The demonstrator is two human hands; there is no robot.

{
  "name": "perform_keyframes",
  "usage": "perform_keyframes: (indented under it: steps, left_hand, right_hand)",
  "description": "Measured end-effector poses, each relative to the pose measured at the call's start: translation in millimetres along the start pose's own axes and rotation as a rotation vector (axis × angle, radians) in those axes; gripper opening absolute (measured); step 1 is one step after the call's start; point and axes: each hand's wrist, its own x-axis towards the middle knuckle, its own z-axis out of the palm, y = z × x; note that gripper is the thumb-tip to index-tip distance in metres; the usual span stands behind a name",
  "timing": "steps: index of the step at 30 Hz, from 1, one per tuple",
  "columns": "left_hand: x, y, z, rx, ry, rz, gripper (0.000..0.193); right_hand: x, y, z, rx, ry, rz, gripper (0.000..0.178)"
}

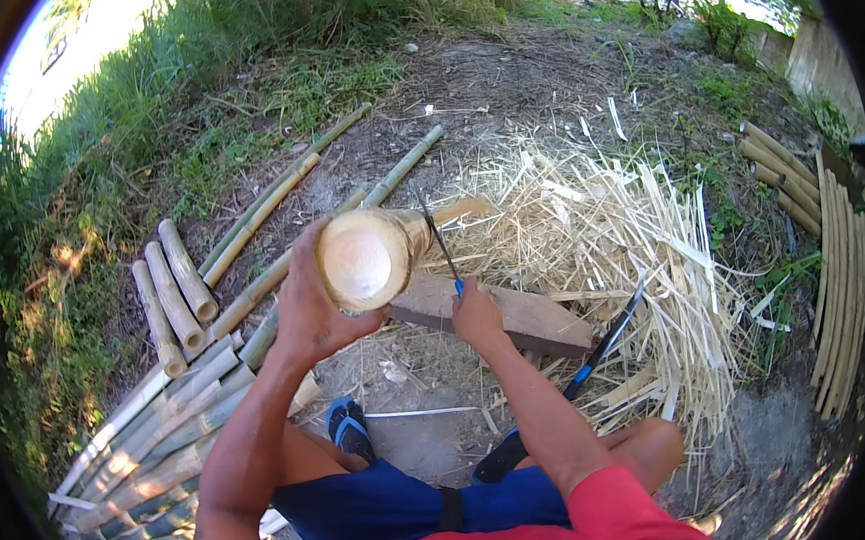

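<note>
Mostly, brown earth (499, 75) spreads underneath, with a pale heap of shavings (600, 228) across it from 1 to 4 o'clock. Toward 8 o'clock lies a big bundle of bamboo poles (164, 439), side by side. Out at 3 o'clock, long curved strips (840, 292) lie together near the rim. A brown wooden block (526, 319) sits toward 4 o'clock, just off centre, and three short bamboo tubes (187, 272) lie at 9. Beyond the block, also at 4, a blue-handled tool (608, 341) rests at the heap's edge. The bamboo section (362, 260) is near the middle, toward 10 o'clock, its round pale end facing up; the left grip (307, 314) grasps it, thumb beneath. Toward 5 o'clock, the right grip (478, 314) is clenched round the blue handle of a slim dark blade (442, 244), which points to 12 beside the section; whether they touch, I cannot tell.
</note>
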Motion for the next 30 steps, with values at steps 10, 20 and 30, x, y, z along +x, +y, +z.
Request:
perform_keyframes:
  steps: [10, 20, 30]
  left_hand:
    - [10, -28, -16, -0.096, 0.012, -0.05, 0.107]
    - [31, -60, 45, -0.425, 0.519, -0.276, 0.13]
    - [57, -116, 4, -0.357, 0.568, -0.305, 0.113]
  right_hand:
    - [20, 61, 47, -0.272, -0.312, -0.102, 0.039]
    - [-46, 22, 104, 0.77, -0.267, 0.24, 0.024]
    - [-77, 14, 88, 0.992, -0.543, 0.43, 0.015]
